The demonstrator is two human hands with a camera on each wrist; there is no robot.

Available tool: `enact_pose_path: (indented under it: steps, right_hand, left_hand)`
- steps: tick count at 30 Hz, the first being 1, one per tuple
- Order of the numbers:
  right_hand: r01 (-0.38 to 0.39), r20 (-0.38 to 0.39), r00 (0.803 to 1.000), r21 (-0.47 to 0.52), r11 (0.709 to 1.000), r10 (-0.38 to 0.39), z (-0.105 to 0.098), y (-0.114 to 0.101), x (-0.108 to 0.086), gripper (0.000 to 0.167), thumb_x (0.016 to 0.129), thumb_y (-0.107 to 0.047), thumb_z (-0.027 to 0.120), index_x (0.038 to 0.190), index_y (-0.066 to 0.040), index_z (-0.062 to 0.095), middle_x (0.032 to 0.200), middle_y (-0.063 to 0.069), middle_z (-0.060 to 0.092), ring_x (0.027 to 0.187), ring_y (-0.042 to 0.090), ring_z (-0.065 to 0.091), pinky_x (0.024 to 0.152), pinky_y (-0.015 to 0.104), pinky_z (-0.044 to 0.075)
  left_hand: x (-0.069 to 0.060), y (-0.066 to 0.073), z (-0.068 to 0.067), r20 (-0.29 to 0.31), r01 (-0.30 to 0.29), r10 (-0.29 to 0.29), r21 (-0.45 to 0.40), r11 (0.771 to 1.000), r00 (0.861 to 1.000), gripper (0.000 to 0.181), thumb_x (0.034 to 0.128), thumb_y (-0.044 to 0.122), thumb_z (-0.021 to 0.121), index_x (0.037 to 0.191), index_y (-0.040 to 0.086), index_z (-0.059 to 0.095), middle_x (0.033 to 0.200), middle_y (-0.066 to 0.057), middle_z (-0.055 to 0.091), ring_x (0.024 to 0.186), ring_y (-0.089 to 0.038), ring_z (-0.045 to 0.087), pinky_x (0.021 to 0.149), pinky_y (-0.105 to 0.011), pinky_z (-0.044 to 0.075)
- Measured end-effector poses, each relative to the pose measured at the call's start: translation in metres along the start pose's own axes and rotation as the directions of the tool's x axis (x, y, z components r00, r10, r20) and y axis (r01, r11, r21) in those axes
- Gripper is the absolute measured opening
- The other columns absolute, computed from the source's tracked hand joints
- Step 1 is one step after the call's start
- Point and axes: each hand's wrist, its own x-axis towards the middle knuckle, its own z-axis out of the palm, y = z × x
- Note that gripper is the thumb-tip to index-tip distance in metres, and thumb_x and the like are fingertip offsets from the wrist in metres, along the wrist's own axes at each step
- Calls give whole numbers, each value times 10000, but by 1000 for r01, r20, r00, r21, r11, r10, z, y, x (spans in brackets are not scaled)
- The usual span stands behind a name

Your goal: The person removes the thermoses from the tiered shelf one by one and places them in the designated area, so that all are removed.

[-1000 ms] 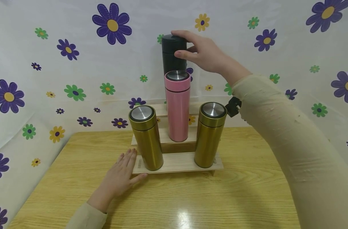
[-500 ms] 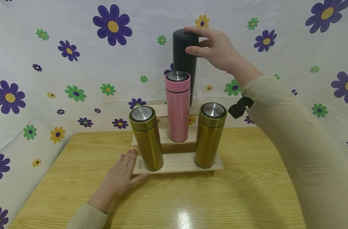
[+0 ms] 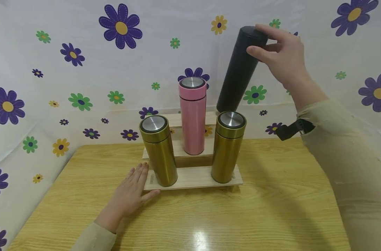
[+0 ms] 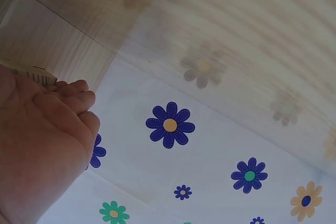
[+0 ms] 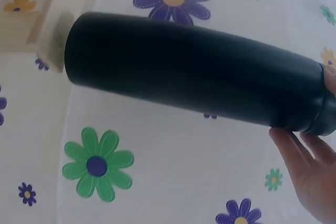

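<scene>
My right hand (image 3: 284, 55) grips a black thermos flask (image 3: 240, 71) by its lid, thumb in front and fingers behind. The flask tilts, its base lower left, near the right end of the top shelf; whether they touch I cannot tell. In the right wrist view the flask (image 5: 194, 69) lies across the picture. Against the left end of a stepped wooden stand (image 3: 195, 177) rests my left hand (image 3: 126, 193), fingers extended and thumb along the front edge. A pink thermos (image 3: 193, 122) stands upright on the middle step. Two gold thermoses, left (image 3: 160, 157) and right (image 3: 227, 153), occupy the bottom step.
The stand sits on a wood-grain table (image 3: 190, 216). Behind hangs a white cloth (image 3: 146, 62) printed with flowers. A black wrist camera (image 3: 290, 129) hangs from the right sleeve, off to the right of the right gold thermos.
The right hand has carried the black thermos from behind the pink one to the right, and it has gone from upright to tilted. The left hand stays at the stand.
</scene>
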Motion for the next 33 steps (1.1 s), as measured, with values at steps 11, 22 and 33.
enact_pose_path:
  steps: [11, 22, 33]
  right_hand:
    - [-88, -133, 985, 154, 984, 109, -26, 27, -21, 534, 812, -274, 765, 1316, -313, 593, 1350, -8, 506, 984, 56, 632, 951, 232, 472]
    - [-126, -84, 990, -180, 975, 113, -22, 65, -41, 561, 831, -427, 713, 1355, -393, 518, 1419, -18, 489, 1137, 156, 596, 826, 205, 504]
    - [-147, -14, 989, -197, 969, 147, 6, 116, -69, 608, 853, -450, 673, 1407, -288, 482, 1429, 56, 475, 1218, 310, 527, 947, 463, 486]
  left_hand:
    - [2, -1, -3, 13, 8, -8, 2, 1000, 1000, 963, 914, 656, 416, 1486, -76, 162, 1547, -218, 175, 1430, -326, 153, 1174, -446, 116]
    - [2, -2, -1, 4, 6, -6, -1, 1000, 1000, 966, 911, 661, 418, 1486, -75, 172, 1545, -216, 186, 1427, -328, 162, 1172, -450, 124]
    - [0, 0, -1, 11, 7, -7, -2, 1000, 1000, 967, 909, 664, 417, 1482, -79, 184, 1540, -221, 198, 1424, -331, 175, 1170, -453, 137]
